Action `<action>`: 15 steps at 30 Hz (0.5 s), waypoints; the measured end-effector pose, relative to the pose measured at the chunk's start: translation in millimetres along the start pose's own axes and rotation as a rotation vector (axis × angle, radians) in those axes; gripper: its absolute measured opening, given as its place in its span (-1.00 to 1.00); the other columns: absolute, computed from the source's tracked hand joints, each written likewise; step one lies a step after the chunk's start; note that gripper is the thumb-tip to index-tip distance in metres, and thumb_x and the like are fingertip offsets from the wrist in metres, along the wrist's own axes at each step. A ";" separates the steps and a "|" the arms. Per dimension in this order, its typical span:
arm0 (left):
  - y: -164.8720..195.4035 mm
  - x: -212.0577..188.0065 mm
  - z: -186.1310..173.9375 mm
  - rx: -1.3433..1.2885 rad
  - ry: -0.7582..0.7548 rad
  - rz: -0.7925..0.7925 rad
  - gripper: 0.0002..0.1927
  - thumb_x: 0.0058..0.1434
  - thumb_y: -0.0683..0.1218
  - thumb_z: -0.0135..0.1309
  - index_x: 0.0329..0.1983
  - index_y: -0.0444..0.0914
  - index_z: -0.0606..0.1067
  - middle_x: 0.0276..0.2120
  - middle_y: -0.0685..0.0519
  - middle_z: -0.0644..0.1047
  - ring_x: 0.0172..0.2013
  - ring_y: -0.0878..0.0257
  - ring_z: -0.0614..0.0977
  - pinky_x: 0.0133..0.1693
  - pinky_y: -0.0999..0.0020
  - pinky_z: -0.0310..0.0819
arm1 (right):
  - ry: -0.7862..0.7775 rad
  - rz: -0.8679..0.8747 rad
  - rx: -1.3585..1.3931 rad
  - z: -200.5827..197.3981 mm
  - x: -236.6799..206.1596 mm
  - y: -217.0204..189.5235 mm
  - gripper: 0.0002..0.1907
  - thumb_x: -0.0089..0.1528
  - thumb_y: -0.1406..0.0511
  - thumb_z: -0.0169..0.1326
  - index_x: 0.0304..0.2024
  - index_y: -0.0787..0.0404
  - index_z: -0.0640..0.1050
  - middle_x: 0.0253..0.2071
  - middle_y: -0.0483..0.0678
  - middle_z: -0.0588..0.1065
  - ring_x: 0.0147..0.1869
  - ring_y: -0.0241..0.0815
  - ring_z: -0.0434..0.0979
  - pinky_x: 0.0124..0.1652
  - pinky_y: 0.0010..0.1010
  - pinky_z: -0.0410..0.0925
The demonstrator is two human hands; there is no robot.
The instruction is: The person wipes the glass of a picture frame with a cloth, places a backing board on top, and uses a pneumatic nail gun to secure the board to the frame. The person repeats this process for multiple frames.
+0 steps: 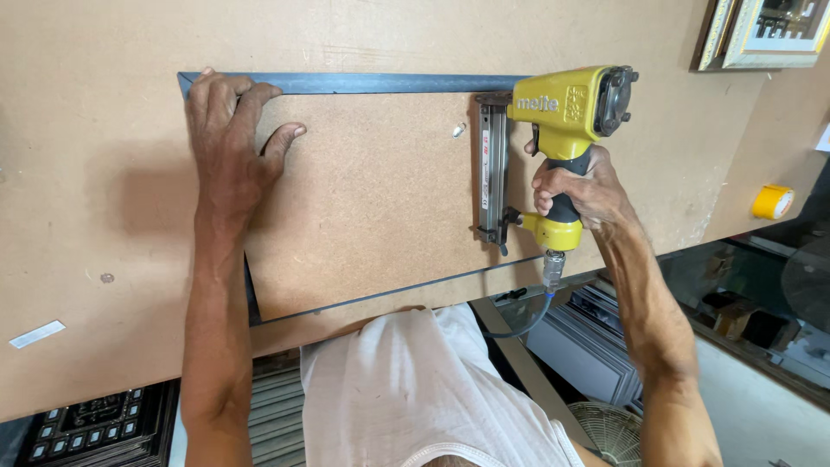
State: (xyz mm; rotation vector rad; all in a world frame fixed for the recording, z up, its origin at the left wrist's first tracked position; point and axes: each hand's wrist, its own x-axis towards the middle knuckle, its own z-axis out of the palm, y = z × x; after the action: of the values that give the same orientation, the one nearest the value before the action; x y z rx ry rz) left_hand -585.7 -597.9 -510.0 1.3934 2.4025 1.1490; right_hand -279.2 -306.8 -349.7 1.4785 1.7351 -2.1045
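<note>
- The left hand (226, 143) lies flat, fingers spread, on the top left corner of the picture frame (346, 83), which rests face down on the table (95, 190); it grips nothing, only presses down.
- The right hand (577, 188) is wrapped tight round the black grip of a yellow pneumatic nail gun (553, 130), whose nose meets the frame's upper rail near the right end.
- The frame sits in the middle of the table, its brown fibreboard backing (372, 199) filling the opening and facing up.
- To do this well, as I judge it: keep the left palm weighted so the frame cannot skid, hold the gun's nose flush where backing meets rail, and keep the spread fingers well clear of the firing line.
- The gun's body is glossy yellow casting with a dark round end cap; its long steel magazine (491, 173) lies across the backing, and a blue air hose (527, 322) drops from the handle base.
- The backing looks matte, speckled and slightly rough; the frame's rail is a thin dark grey-blue strip with a mitred corner.
- A small metal hanger (458, 130) shows on the backing.
- A yellow tape roll (772, 201) sits at the table's right edge, well apart; an ornate gilt frame (761, 33) lies at top right.
</note>
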 end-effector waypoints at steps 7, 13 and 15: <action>-0.7 -0.4 1.6 -0.038 0.036 0.012 -0.52 0.17 0.00 0.49 0.06 -0.26 0.57 -0.05 0.02 0.46 0.18 0.07 0.41 0.47 -0.06 0.15 | 0.002 0.024 0.024 5.5 -0.4 -1.9 -0.53 0.04 0.59 0.06 0.04 0.47 0.44 -0.47 0.09 0.46 -0.55 -0.17 0.46 -0.53 -0.36 0.38; -2.7 2.3 3.5 -0.032 0.065 0.022 -0.53 0.15 -0.01 0.50 0.03 -0.26 0.58 -0.04 0.00 0.47 0.17 0.06 0.42 0.44 -0.05 0.16 | 0.044 0.032 -0.050 24.3 -6.1 -11.6 -0.54 0.04 0.59 0.06 0.03 0.46 0.42 -0.47 0.06 0.45 -0.52 -0.18 0.46 -0.48 -0.33 0.42; -5.5 3.6 4.2 -0.053 0.066 0.013 -0.52 0.16 0.01 0.52 0.04 -0.27 0.59 0.00 0.00 0.48 0.16 0.08 0.43 0.43 -0.04 0.17 | 0.003 0.023 -0.018 39.9 -7.9 -17.7 -0.53 0.04 0.59 0.06 0.04 0.46 0.42 -0.47 0.05 0.45 -0.54 -0.18 0.45 -0.50 -0.34 0.39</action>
State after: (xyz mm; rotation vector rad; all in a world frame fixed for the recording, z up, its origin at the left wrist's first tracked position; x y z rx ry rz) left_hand -589.6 -594.4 -515.8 1.3785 2.3914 1.2718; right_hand -309.8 -335.2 -334.5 1.4902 1.7248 -2.0714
